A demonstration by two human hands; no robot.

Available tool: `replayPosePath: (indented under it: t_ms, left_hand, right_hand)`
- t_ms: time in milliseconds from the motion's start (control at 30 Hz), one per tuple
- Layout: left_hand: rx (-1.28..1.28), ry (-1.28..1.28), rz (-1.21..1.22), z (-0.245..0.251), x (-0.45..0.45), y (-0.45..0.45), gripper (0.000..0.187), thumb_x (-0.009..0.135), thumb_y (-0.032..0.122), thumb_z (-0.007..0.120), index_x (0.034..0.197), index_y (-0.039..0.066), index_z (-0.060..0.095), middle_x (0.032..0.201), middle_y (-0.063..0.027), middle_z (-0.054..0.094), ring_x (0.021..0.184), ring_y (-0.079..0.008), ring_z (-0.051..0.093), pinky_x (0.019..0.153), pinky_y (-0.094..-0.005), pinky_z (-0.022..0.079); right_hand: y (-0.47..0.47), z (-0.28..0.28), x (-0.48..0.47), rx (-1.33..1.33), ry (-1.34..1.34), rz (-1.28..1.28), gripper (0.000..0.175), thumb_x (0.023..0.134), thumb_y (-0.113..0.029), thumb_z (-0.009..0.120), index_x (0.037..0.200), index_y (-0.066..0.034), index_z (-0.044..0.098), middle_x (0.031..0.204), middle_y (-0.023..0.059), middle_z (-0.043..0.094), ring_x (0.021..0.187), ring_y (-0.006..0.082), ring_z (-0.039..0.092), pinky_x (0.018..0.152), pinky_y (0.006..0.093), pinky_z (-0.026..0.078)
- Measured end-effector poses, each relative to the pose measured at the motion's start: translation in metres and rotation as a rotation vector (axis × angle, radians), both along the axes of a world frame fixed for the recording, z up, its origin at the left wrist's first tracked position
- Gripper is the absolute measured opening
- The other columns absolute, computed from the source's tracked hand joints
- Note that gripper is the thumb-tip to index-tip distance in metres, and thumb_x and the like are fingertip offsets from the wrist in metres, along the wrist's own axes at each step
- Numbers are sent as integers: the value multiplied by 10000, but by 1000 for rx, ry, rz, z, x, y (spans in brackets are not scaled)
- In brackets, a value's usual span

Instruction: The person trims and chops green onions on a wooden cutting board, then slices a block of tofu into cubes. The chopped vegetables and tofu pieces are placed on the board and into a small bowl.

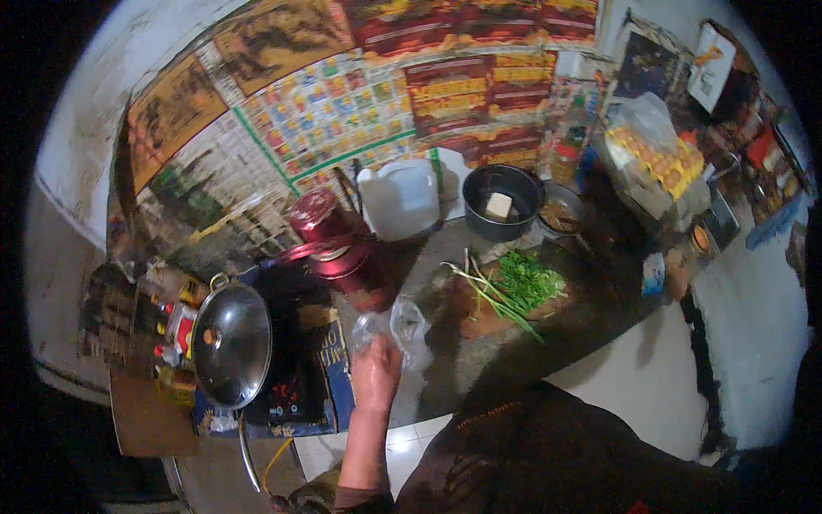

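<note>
My left hand (379,360) reaches over the counter from below, its fingers closed on a crumpled clear plastic bag (411,331). Just beyond the bag stands a red metallic vessel (350,273), with a red lid-like part (316,209) behind it. Chopped greens (530,279) and whole scallions (494,299) lie on a wooden cutting board (478,326) to the right of the hand. To its left, a wok with a glass lid (234,347) sits over a black cooktop (286,385). My right hand is out of view.
A dark pot (504,229) holds a pale block (499,205) resembling tofu. Beside it is a small pan (564,209) with food. A white plastic container (401,199) leans near the papered wall. Eggs (671,167) fill a yellow tray at right; bottles (183,331) stand left.
</note>
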State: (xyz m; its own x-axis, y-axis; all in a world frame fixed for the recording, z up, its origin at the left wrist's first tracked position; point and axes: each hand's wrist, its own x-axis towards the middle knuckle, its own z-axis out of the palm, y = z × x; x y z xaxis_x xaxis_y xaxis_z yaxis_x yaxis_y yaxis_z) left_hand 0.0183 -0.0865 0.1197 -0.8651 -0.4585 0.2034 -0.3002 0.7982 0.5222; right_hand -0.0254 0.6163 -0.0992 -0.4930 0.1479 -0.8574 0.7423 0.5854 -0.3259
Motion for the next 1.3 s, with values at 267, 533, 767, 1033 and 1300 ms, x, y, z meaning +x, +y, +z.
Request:
replayPosePath:
  t_ms: [267,533,767,1033,1300]
  left_hand:
    - [-299,-41,40,18,-146,-2,183,1000,264,520,956,96,575,773,-238,694,746,-428,700,638,-551,555]
    - [-233,-269,-11,-53,-277,-47,260,902,240,563,1029,37,665,1021,-230,718,947,-456,685,837,-526,559]
    - [-703,-217,-530,-115,-312,-140,300,777,229,708,1013,46,684,895,-184,727,886,-391,695,812,-482,558]
    - [406,-188,-3,-15,-318,-34,626,872,226,738,1383,-28,480,902,-227,705,632,-274,698,526,-393,551]
    - [321,-140,195,8,-233,35,598,882,250,756,1310,-80,499,1000,-250,713,849,-326,725,722,-415,571]
  right_hand:
    - [31,-7,77,-12,-33,-152,289,974,-279,674,1132,-37,687,1048,58,680,848,186,642,716,334,528]
    - [66,-11,142,-12,-84,-331,279,966,-282,684,1115,-46,684,1015,49,669,818,180,627,693,331,517]
    - [85,-22,173,-43,-132,-443,270,958,-285,692,1099,-55,682,986,42,659,793,176,613,673,328,507]
    - [115,-20,195,-41,-154,-549,261,950,-288,702,1082,-64,680,954,33,648,763,170,599,650,325,496]
    - [140,-19,182,-62,-179,-542,253,941,-292,712,1065,-73,678,921,24,638,734,165,584,627,322,485]
